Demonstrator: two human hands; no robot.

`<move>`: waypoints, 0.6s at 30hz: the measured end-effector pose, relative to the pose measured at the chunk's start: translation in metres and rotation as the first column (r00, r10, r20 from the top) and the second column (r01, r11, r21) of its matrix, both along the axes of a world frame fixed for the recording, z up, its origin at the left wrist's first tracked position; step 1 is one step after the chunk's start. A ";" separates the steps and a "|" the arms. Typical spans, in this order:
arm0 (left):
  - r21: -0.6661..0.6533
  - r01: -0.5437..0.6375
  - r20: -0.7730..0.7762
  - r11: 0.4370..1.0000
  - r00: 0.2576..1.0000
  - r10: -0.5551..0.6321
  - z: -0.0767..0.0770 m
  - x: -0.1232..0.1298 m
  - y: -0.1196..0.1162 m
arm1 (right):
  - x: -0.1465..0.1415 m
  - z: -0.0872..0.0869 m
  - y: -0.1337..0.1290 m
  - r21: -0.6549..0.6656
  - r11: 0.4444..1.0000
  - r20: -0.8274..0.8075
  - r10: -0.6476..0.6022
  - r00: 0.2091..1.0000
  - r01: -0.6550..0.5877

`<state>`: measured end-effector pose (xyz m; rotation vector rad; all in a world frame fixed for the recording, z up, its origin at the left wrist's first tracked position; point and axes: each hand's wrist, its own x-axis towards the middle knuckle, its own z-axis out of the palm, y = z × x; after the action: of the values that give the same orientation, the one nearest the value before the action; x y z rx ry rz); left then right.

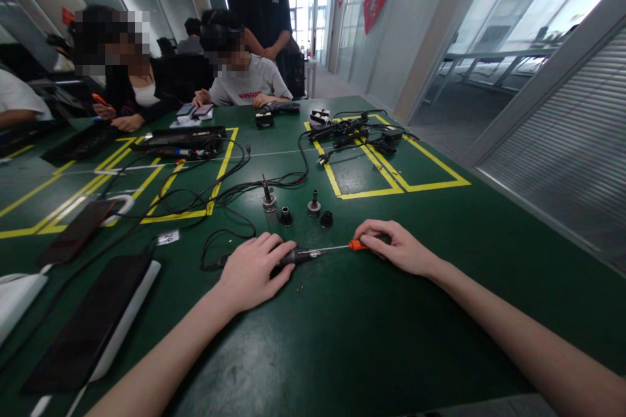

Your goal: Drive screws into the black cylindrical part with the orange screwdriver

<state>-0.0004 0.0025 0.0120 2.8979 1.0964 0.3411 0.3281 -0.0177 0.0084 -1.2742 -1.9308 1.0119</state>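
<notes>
My left hand [259, 270] is wrapped round a black corded handheld tool [289, 258] that lies on the green table. The tool's silver front end points right; my palm hides most of its body. In my right hand [398, 247] is a screwdriver [358, 245] with an orange and black handle, held level. Its thin shaft reaches left to the tool's silver end, but I cannot tell if they touch. Beyond my hands stand a metal part with a long spindle [268, 199], a shorter metal part [313, 205] and two black caps [286, 216]. Tiny screws [300, 288] lie nearer me.
Black cables [229, 189] cross the table on the left. A large phone-like device [92, 322] lies front left, with a smaller phone [78, 231] behind it. Black corded devices [347, 130] lie within yellow tape at the back. Several people are at the far side.
</notes>
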 end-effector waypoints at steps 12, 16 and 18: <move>0.014 0.004 -0.001 1.000 1.000 -0.004 0.002 0.000 0.000 | 0.000 0.005 -0.001 0.021 1.000 -0.004 0.011 1.000 -0.011; 0.019 0.007 0.004 1.000 1.000 -0.007 0.000 0.000 0.000 | 0.001 0.002 0.000 -0.007 1.000 -0.067 -0.007 0.998 0.007; 0.023 0.010 0.007 1.000 1.000 -0.010 0.000 0.000 0.001 | 0.002 0.001 0.000 -0.008 1.000 -0.083 -0.020 0.996 0.019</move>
<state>-0.0007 0.0031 0.0117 2.9188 1.0833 0.3657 0.3306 -0.0173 0.0091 -1.2328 -1.8499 1.0468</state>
